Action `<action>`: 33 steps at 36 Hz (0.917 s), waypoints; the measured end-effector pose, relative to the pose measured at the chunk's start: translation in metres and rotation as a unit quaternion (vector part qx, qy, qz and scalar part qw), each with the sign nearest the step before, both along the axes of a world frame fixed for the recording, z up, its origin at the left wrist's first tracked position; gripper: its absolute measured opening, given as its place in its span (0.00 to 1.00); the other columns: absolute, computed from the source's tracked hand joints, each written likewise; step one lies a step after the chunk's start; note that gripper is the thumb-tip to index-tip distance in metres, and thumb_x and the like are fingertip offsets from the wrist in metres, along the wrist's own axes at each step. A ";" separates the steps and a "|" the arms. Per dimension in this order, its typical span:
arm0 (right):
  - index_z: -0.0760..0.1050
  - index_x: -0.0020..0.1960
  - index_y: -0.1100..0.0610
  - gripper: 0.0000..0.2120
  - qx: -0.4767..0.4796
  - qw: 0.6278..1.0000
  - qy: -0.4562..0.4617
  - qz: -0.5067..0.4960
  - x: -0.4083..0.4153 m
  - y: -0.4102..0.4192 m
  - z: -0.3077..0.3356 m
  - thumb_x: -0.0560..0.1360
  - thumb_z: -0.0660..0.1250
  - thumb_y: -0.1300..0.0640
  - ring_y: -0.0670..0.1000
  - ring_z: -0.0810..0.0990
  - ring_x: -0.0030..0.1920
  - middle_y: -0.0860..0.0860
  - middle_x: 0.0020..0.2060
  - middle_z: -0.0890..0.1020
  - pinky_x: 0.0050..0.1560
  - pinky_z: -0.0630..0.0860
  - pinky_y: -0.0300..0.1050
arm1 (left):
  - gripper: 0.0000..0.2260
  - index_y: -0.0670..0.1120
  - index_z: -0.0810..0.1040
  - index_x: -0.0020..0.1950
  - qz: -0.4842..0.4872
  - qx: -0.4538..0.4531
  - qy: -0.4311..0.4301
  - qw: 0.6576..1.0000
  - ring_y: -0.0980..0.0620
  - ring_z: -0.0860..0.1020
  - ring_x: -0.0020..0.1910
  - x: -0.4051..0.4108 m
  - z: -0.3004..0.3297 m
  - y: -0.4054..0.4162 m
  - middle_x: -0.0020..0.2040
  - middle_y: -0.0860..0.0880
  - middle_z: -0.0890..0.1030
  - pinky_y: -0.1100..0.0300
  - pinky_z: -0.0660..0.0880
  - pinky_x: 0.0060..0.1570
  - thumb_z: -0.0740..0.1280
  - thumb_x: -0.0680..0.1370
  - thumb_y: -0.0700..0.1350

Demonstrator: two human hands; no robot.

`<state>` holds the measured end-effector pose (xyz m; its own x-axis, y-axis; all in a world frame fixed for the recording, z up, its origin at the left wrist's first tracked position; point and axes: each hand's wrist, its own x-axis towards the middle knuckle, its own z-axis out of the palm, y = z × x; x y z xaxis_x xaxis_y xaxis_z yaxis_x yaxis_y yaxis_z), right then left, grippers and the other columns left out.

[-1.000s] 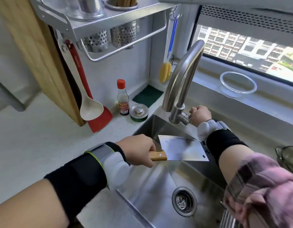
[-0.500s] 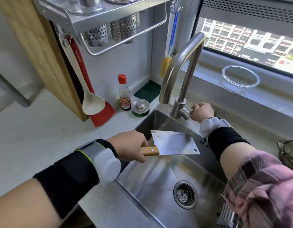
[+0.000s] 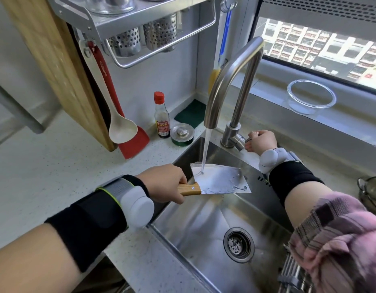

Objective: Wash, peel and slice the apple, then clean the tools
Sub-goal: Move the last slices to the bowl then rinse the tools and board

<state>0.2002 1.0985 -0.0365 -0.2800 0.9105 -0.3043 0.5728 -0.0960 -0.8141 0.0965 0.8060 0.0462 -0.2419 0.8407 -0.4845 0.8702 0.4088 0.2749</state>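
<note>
Water just started pouring from the tap (image 3: 231, 81) onto the knife (image 3: 221, 179) my left hand (image 3: 164, 183) grips. My right hand (image 3: 262, 141) holds the tap handle (image 3: 245, 140), so cleaning begins.

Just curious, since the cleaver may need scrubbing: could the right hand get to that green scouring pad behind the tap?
Probably yes. The right hand grips the tap handle; letting go, it must round the faucet to the green scouring pad.
</note>
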 end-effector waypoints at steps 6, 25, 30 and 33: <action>0.78 0.52 0.67 0.17 0.041 0.999 0.013 0.012 0.020 -0.033 0.011 0.77 0.60 0.53 0.55 0.72 0.42 0.56 0.41 0.77 0.48 0.70 0.49 | 0.07 0.50 0.80 0.46 0.000 -0.014 0.027 1.000 0.53 0.72 0.33 -0.001 -0.003 -0.005 0.37 0.51 0.78 0.61 0.65 0.31 0.68 0.69 0.49; 0.46 0.81 0.51 0.25 0.000 0.931 -0.066 0.359 0.048 -0.174 -0.032 0.85 0.43 0.48 0.46 0.42 0.79 0.46 0.80 0.45 0.76 0.36 0.51 | 0.02 0.51 0.78 0.41 0.009 -0.013 0.017 1.000 0.51 0.74 0.35 0.017 -0.021 0.000 0.37 0.51 0.77 0.61 0.69 0.34 0.69 0.69 0.45; 0.49 0.81 0.58 0.26 -0.017 0.934 -0.177 0.310 0.082 -0.142 -0.050 0.86 0.44 0.49 0.50 0.47 0.80 0.51 0.80 0.49 0.77 0.43 0.54 | 0.03 0.49 0.80 0.40 0.049 -0.009 0.003 0.999 0.51 0.73 0.33 0.010 -0.028 -0.016 0.36 0.50 0.79 0.59 0.68 0.33 0.69 0.69 0.46; 0.61 0.77 0.62 0.26 -0.055 0.963 -0.155 0.214 0.093 -0.136 -0.055 0.85 0.46 0.47 0.57 0.60 0.77 0.59 0.77 0.62 0.75 0.54 0.50 | 0.06 0.47 0.81 0.42 0.083 -0.009 -0.031 0.996 0.52 0.72 0.33 0.008 -0.034 -0.024 0.37 0.48 0.79 0.59 0.66 0.33 0.69 0.69 0.47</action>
